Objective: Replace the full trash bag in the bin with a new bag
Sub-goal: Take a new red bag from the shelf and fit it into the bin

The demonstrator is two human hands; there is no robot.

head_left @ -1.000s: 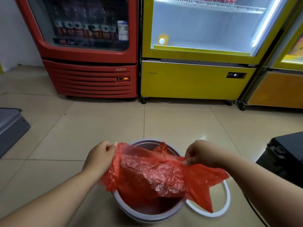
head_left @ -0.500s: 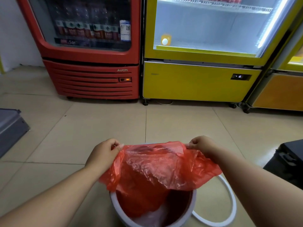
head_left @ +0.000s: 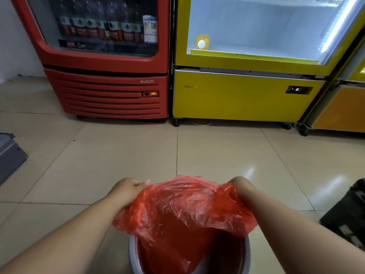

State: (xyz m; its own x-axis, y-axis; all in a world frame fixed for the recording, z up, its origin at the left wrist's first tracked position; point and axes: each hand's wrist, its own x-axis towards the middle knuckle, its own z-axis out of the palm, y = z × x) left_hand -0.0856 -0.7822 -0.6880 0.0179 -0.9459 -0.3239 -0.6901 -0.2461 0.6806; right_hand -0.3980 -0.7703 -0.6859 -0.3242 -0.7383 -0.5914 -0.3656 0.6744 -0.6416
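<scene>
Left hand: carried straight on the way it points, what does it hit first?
The left hand pinches the red bag; beyond, the way looks free over floor toward the yellow cooler, depth unclear.

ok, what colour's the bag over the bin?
Translucent red. The bag shows best in the head view, draped over the bin.

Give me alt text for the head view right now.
The left hand and right hand grip the edge of a red plastic bag, holding it spread over a white bin. Behind stand a red drinks cooler and a yellow display fridge.
</scene>
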